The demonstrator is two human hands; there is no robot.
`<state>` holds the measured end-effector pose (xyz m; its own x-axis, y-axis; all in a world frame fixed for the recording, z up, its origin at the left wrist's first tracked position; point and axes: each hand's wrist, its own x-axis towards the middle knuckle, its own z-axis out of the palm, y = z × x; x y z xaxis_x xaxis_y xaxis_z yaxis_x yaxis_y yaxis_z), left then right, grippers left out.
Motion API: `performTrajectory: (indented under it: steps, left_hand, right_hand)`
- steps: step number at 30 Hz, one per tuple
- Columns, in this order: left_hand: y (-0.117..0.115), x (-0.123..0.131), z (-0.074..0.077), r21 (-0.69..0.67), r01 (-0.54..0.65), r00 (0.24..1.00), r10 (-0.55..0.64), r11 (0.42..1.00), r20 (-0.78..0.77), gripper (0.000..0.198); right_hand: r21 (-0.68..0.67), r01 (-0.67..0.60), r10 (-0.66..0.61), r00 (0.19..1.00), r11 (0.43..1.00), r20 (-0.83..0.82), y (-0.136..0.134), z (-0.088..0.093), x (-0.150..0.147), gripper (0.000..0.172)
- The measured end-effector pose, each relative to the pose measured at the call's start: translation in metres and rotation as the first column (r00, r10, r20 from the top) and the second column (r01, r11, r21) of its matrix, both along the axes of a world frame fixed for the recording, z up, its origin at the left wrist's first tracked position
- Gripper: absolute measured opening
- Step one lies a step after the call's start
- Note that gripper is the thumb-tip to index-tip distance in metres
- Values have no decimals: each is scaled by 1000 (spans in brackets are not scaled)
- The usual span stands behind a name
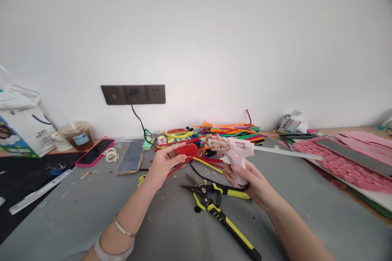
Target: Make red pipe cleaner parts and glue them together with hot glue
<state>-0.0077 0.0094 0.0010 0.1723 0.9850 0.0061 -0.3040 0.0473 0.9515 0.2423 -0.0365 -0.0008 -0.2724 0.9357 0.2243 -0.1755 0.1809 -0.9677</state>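
My left hand (163,164) pinches a flat red piece (188,151) that looks made of red pipe cleaners laid side by side. Wrapped round the handle of a white-pink hot glue gun (239,154) is my right hand (249,179). A long translucent glue stick (288,153) juts from the gun's back, and its nozzle end, crusted with residue, points left at the red piece with a gap I cannot judge. Black-and-yellow wire pliers (220,204) lie spread on the grey mat (171,224) below both hands. Loose red and yellow pipe cleaners (208,162) lie behind.
Many coloured pipe cleaners (229,128) are heaped by the wall. A black cord runs to the socket (134,94). Two phones (130,157) and a drink cup (79,135) stand left; a pink braided mat (330,163) and small bottle (289,122) are right.
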Motion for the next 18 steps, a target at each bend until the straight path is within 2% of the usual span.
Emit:
performTrajectory:
  steps: [4,11,18]
  left_hand:
    - [2,0,-3,8,-39,999,39,999,14,52]
    - [1,0,-3,36,-33,998,31,999,60,53]
    - [3,-1,-7,82,-33,999,31,996,21,53]
  right_hand:
    - [-8,-57,57,998,998,2,3,-4,-5,43]
    - [-18,58,-56,993,998,105,0,-14,-8,46]
    - [10,41,-43,988,999,150,-2,-20,-4,47]
